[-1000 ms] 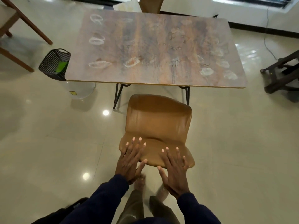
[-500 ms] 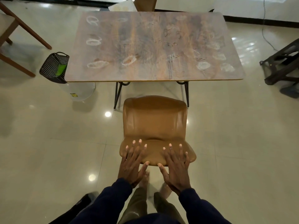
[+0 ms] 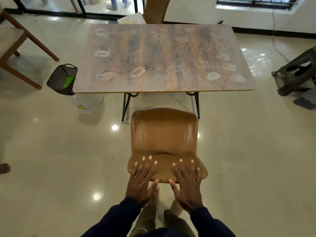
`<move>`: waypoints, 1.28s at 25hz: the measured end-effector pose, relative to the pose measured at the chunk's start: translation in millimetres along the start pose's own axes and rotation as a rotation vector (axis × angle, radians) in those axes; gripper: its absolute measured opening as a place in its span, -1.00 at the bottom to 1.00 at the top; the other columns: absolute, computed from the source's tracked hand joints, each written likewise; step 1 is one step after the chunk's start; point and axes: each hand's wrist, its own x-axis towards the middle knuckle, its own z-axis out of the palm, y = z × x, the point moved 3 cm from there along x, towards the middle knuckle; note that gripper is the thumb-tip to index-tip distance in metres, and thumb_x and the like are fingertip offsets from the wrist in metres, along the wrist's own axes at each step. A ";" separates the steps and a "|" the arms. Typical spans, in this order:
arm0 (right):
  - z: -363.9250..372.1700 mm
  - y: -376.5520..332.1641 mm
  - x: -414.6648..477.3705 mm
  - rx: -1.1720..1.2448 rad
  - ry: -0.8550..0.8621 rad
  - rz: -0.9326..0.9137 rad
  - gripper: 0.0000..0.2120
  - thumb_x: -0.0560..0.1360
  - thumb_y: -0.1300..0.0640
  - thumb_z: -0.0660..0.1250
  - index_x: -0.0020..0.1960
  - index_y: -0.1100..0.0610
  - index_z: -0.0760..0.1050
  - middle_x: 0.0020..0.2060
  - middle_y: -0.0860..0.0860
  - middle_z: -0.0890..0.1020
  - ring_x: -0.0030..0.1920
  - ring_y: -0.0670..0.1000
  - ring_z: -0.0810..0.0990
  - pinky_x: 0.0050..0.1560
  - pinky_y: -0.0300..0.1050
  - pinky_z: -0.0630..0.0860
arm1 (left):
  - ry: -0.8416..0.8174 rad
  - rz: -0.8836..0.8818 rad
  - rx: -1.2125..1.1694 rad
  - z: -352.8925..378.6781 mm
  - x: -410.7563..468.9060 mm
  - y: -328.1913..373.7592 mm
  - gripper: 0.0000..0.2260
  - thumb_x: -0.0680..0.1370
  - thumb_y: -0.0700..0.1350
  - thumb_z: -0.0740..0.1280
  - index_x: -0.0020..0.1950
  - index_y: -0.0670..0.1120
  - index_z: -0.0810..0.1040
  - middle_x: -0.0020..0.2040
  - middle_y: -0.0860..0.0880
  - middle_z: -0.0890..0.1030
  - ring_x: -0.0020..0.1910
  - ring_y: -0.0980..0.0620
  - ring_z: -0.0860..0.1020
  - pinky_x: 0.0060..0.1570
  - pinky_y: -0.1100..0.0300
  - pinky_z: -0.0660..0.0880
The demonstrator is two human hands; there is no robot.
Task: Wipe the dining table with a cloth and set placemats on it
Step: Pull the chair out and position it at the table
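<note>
The wood-patterned dining table [image 3: 164, 59] stands ahead, its top marked with several whitish ring smears. A tan leather chair [image 3: 164, 139] stands between me and the table, its backrest top nearest me. My left hand [image 3: 142, 180] and my right hand [image 3: 187, 183] hover flat over that backrest top, fingers spread, holding nothing. A black wire basket [image 3: 62, 79] with something green inside sits at the table's left front corner. No cloth or placemat can be made out for certain.
A clear plastic bucket [image 3: 87, 103] stands under the table's left corner. A wooden chair [image 3: 18, 48] is at far left, a dark stool [image 3: 297, 72] at right, another tan chair [image 3: 156, 9] behind the table. A bare foot [image 3: 4, 168] shows at the left edge.
The chair now stands straight to the table rather than turned. My view has pulled back and up a little, showing more of the room. Both hands stay spread over the backrest.
</note>
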 end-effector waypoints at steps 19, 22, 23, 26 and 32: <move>-13.0 22.0 19.1 -0.020 0.044 -0.043 -0.33 0.66 -0.42 0.00 0.66 -0.11 0.21 0.68 0.04 0.19 0.68 0.29 0.06 0.55 0.52 0.06 | -0.037 -0.012 -0.019 -4.9 25.4 16.1 -0.40 0.71 0.26 0.04 0.69 -0.01 0.24 0.72 -0.08 0.15 0.71 -0.14 0.06 0.66 -0.14 -0.18; -17.0 23.3 19.2 -0.010 0.050 -0.068 -0.31 0.65 -0.42 0.00 0.65 -0.09 0.25 0.68 0.03 0.18 0.69 0.25 0.03 0.55 0.50 0.02 | -0.049 -0.031 -0.035 -2.6 24.5 22.0 -0.39 0.72 0.28 0.01 0.69 -0.01 0.24 0.72 -0.08 0.14 0.70 -0.15 0.07 0.66 -0.17 -0.13; -18.7 25.1 19.0 -0.015 0.053 -0.068 -0.31 0.65 -0.43 -0.01 0.65 -0.08 0.25 0.69 0.03 0.17 0.69 0.25 0.02 0.56 0.50 0.02 | -0.051 -0.038 -0.040 -1.9 24.5 24.7 -0.38 0.72 0.29 0.00 0.69 -0.01 0.24 0.72 -0.08 0.14 0.70 -0.15 0.07 0.65 -0.18 -0.11; -21.7 24.1 15.4 -0.020 0.028 -0.050 -0.29 0.65 -0.43 -0.04 0.66 -0.07 0.24 0.69 0.02 0.15 0.69 0.24 -0.01 0.55 0.49 0.01 | -0.047 -0.031 -0.034 -0.9 21.8 25.2 -0.38 0.72 0.28 -0.02 0.70 -0.01 0.21 0.72 -0.08 0.13 0.70 -0.15 0.07 0.65 -0.18 -0.11; -11.4 -2.7 -3.3 -0.013 -0.015 0.042 -0.26 0.64 -0.44 -0.03 0.65 -0.03 0.28 0.67 0.04 0.21 0.69 0.26 -0.02 0.62 0.34 -0.25 | -0.059 0.007 -0.017 0.9 5.0 8.0 -0.38 0.70 0.20 0.11 0.72 -0.01 0.13 0.74 -0.06 0.02 0.72 -0.12 -0.04 0.66 -0.11 -0.24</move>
